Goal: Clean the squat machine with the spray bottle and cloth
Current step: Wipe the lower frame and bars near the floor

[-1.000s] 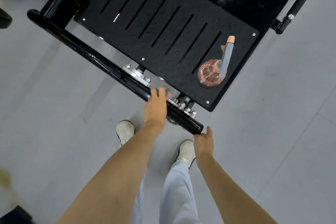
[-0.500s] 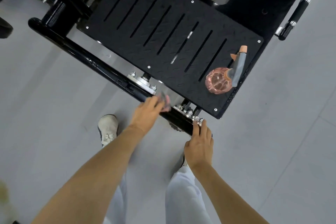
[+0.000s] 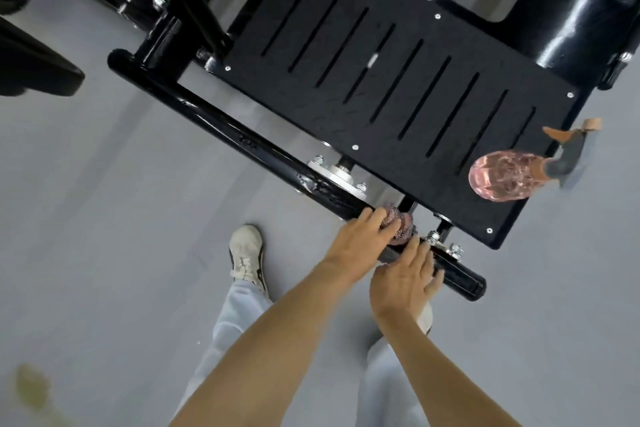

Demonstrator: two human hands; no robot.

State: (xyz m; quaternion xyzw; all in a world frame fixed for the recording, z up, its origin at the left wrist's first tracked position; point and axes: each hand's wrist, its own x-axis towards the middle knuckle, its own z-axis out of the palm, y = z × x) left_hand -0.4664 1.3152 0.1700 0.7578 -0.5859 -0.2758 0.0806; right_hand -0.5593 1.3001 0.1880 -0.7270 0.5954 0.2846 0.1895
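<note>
Nearest the camera, two bare forearms are seen reaching forward over pale trousers and a light shoe [image 3: 246, 255] planted on the grey floor [image 3: 104, 218]. The right hand [image 3: 403, 279] is laid flat, its fingers spread apart, on the near end of the black tube [image 3: 242, 142] that runs along the front of the squat machine; nothing is held in it. Just beside it, the left hand [image 3: 358, 239] is pressed on the same tube, its grip curled over a bunched pinkish cloth [image 3: 398, 224], which is kept against the bar close to the bolted brackets [image 3: 337, 175]. Beyond the tube, the slotted black footplate [image 3: 381, 73] is seen. On its right corner, well apart from both hands, the spray bottle [image 3: 502, 175] is found lying on its side, its pink round body toward the hands and its grey head with tan nozzle pointing away.
</note>
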